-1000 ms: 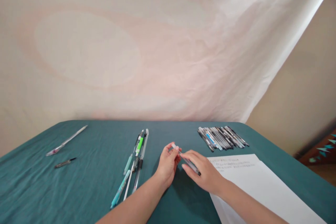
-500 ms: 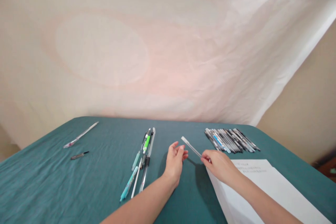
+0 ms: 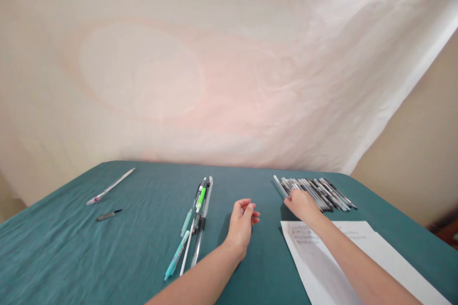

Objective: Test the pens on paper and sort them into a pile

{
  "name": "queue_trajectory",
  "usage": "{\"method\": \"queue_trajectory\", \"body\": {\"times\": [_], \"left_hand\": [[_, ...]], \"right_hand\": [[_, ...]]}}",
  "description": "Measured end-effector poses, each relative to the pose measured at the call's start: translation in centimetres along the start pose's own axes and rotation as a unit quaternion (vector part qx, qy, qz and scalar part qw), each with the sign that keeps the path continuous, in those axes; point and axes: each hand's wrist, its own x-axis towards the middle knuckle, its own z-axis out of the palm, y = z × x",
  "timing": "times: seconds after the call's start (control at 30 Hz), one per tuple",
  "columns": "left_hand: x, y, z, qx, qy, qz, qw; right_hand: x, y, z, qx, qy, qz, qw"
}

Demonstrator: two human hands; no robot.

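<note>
My right hand is closed on a pale, clear-barrelled pen at the left end of a row of pens. The held pen slants beside that row, its far end sticking out past my fingers. Most of the pens in the row are grey, black or clear, lying side by side. My left hand hovers over the middle of the cloth with fingers loosely curved and apart, holding nothing. Sheets of paper with handwriting lie under my right forearm.
Left of my left hand lies a loose group of pens, including a green one and a turquoise one. Further left are a long clear pen and a short dark-tipped pen piece. A green cloth covers the table.
My right hand has carried the pen away from me, from above the paper's corner to the left end of the row. My left hand has barely moved.
</note>
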Motion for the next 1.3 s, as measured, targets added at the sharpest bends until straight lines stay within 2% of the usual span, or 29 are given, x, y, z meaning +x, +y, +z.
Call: {"method": "queue_trajectory", "body": {"times": [0.4, 0.57, 0.7, 0.8, 0.93, 1.07, 1.13, 1.2, 1.3], "left_hand": [[0.3, -0.2, -0.2, 0.008, 0.004, 0.000, 1.000], [0.1, -0.2, -0.1, -0.005, 0.010, -0.007, 1.000], [0.0, 0.4, 0.2, -0.040, 0.038, -0.061, 0.997], [0.4, 2.2, 0.2, -0.083, 0.057, -0.080, 0.992], [1.7, 6.9, -0.5, -0.147, 0.077, -0.029, 0.986], [3.0, 12.4, -2.9, -0.190, 0.096, 0.013, 0.977], [3.5, 14.4, -4.5, -0.186, 0.098, 0.039, 0.977], [4.0, 15.6, -6.1, -0.134, 0.106, 0.049, 0.984], [4.6, 16.0, -8.1, 0.039, 0.071, 0.042, 0.996]], "right_hand": [[-0.5, 0.6, 0.8, -0.024, 0.008, 0.022, 0.999], [-1.1, 0.3, 0.2, -0.037, 0.015, 0.024, 0.999], [-2.1, -1.4, -1.1, -0.045, 0.028, -0.008, 0.999], [-3.2, -3.8, -2.1, -0.015, 0.024, -0.093, 0.995], [-4.8, -8.6, -2.6, 0.071, 0.010, -0.220, 0.973], [-6.1, -13.9, -2.7, 0.134, 0.027, -0.327, 0.935], [-6.1, -16.2, -2.7, 0.150, 0.030, -0.383, 0.911], [-5.8, -17.9, -2.7, 0.153, 0.033, -0.411, 0.898], [-4.8, -19.5, -2.3, 0.156, 0.033, -0.438, 0.885]]}}
